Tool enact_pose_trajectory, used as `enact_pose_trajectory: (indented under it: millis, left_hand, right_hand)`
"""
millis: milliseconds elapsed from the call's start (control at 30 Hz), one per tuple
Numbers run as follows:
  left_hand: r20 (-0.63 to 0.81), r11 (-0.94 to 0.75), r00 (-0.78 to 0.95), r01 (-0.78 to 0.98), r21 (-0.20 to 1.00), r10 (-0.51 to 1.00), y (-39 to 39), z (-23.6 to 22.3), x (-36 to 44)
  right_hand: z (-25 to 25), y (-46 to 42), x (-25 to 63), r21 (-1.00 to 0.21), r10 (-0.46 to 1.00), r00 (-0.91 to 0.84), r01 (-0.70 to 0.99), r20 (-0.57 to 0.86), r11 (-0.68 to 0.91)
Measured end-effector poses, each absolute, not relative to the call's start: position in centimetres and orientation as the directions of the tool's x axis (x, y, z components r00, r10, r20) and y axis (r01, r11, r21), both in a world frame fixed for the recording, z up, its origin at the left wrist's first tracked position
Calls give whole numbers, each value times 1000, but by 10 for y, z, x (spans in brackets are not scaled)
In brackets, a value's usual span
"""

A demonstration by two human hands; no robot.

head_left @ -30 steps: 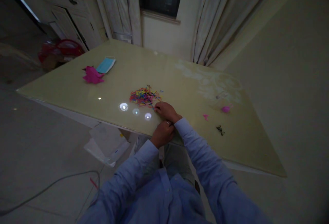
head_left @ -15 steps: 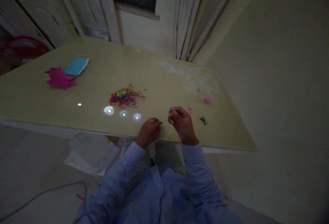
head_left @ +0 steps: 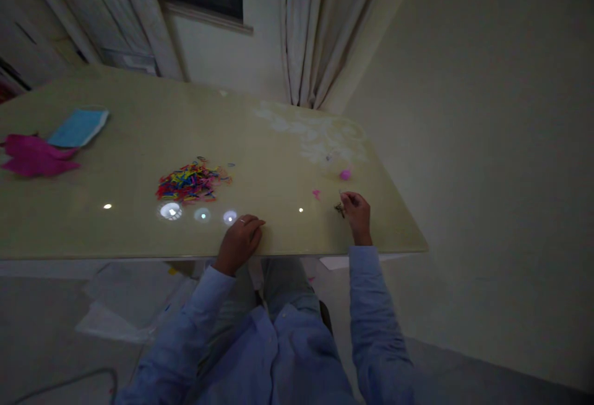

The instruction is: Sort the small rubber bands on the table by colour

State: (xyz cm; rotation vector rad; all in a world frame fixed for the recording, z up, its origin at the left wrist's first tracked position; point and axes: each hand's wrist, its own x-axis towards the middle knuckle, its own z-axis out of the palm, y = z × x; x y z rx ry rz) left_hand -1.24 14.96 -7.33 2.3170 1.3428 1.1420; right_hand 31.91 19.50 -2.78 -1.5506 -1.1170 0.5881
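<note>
My right hand [head_left: 356, 213] is closed in a pinch above a small bunch of dark, thin pieces [head_left: 340, 209]. A thin bit shows at its fingertips, too small to name. My left hand [head_left: 240, 242] rests near the table's front edge, its fingers curled together and a ring on one of them. What it holds, if anything, is hidden. Left of my hands lies a pile of small, multicoloured, clip-like pieces [head_left: 188, 183]. A few pink pieces [head_left: 316, 194] lie left of my right hand, and a round pink thing [head_left: 344, 174] sits beyond it.
On the glossy table [head_left: 278, 176], a blue face mask [head_left: 78, 127] and a crumpled magenta bag-like thing [head_left: 39, 156] lie at the left. Curtains [head_left: 306, 33] hang behind the table, with a wall [head_left: 464, 145] at the right. A translucent plastic sheet [head_left: 125, 300] lies below the table.
My right hand has moved right to the dark bunch; the small blue piece in its fingertips is no longer visible. My left hand stays near the edge. The view has turned right.
</note>
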Motion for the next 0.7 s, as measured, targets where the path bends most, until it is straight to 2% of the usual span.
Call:
enact_pose_trajectory:
  millis: [67, 167, 333, 433, 533, 700]
  left_hand:
    - [514, -557, 280, 637, 533, 811, 150, -75, -13]
    - [511, -555, 283, 646, 523, 811, 151, -78, -14]
    - [502, -545, 283, 661, 515, 818, 152, -82, -17]
    - [509, -554, 286, 655, 514, 812, 152, -82, -17]
    - [513, -550, 276, 654, 519, 813, 153, -81, -16]
    - [503, -525, 241, 638, 563, 830, 151, -77, -14]
  right_hand:
    - [-37, 197, 352, -857, 832, 507, 509, 225, -78]
    - [-47, 196, 384, -729, 820, 489, 670, 297, -136]
    - [-56, 199, 397, -550, 877, 360, 823, 316, -140]
    - [-59, 204, 397, -467, 886, 340, 868, 317, -166]
    - [-60, 204, 398, -468, 880, 333, 871, 337, -150]
    - [-59, 193, 390, -600, 817, 403, 795, 412, -90]
